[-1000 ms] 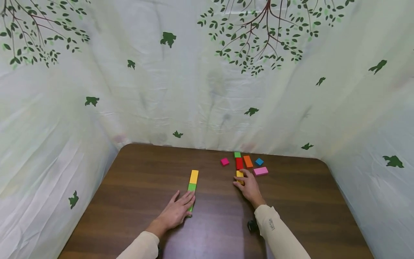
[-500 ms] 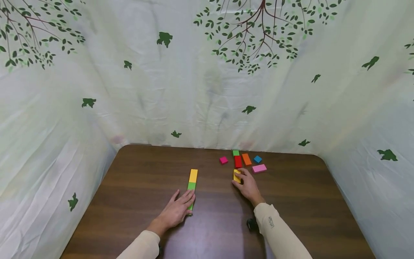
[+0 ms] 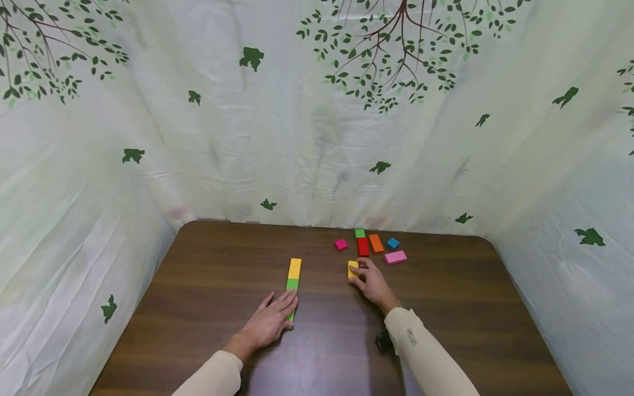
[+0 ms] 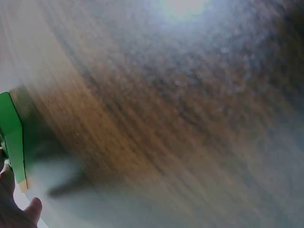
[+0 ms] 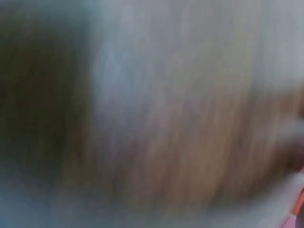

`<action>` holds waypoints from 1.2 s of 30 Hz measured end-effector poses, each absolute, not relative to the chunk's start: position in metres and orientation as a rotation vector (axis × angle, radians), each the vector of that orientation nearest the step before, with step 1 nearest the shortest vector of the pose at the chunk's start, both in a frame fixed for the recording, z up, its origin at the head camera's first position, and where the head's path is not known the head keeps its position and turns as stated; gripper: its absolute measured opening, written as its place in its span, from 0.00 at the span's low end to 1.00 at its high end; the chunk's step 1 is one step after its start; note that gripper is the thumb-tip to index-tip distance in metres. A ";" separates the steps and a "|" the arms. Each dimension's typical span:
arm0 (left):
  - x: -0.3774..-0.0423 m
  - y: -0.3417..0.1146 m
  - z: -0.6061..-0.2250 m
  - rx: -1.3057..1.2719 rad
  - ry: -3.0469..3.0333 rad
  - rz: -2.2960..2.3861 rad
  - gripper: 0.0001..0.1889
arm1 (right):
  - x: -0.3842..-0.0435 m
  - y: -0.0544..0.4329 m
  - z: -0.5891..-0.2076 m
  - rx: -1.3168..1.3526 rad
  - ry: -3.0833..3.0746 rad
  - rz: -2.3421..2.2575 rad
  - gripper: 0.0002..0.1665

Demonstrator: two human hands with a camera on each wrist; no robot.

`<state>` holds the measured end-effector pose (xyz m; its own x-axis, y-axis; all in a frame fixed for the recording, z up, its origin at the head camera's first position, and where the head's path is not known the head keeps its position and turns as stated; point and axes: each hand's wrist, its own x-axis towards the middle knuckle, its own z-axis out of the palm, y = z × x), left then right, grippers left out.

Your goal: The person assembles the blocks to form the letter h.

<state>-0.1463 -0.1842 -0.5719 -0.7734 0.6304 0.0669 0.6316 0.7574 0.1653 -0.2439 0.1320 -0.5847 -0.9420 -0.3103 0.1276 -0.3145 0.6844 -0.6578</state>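
My right hand [image 3: 374, 287] pinches a yellow block [image 3: 352, 268] between thumb and fingers, near the table's middle. To the left, my left hand [image 3: 266, 323] lies palm down with fairly straight fingers across a green block [image 3: 292, 284], covering part of it. A second yellow block [image 3: 294, 268] meets the far end of that green block, forming a straight row. In the left wrist view, the green block [image 4: 13, 135] shows at the left edge, with fingertips beside it. The right wrist view is badly blurred, and the held block does not show there.
Near the back edge of the brown table [image 3: 223, 253] lie a red block [image 3: 363, 247], a small green block [image 3: 359, 233], an orange block [image 3: 376, 243], a blue block [image 3: 393, 242], a pink block [image 3: 395, 257] and a magenta block [image 3: 340, 245]. A patterned curtain [image 3: 317, 137] hangs behind.
My right hand has drawn the yellow block left, away from the near end of the red block. My left hand stays on the green block.
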 end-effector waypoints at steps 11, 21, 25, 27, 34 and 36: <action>-0.145 -0.187 -0.571 -1.051 -2.909 -0.269 0.30 | -0.243 0.109 -0.583 0.628 -2.904 1.070 0.25; -0.146 -0.184 -0.570 -1.046 -2.945 -0.222 0.29 | -0.254 0.094 -0.580 0.731 -2.917 1.050 0.24; -0.145 -0.184 -0.571 -1.039 -2.947 -0.216 0.30 | -0.259 0.083 -0.581 0.716 -2.921 1.044 0.22; -0.146 -0.183 -0.573 -1.046 -2.929 -0.211 0.30 | -0.263 0.078 -0.580 0.693 -2.923 1.034 0.22; -0.148 -0.184 -0.575 -1.052 -2.874 -0.169 0.30 | -0.275 0.061 -0.573 0.793 -2.954 0.936 0.22; -0.147 -0.187 -0.575 -1.043 -2.884 -0.155 0.30 | -0.277 0.053 -0.571 0.850 -2.959 0.937 0.22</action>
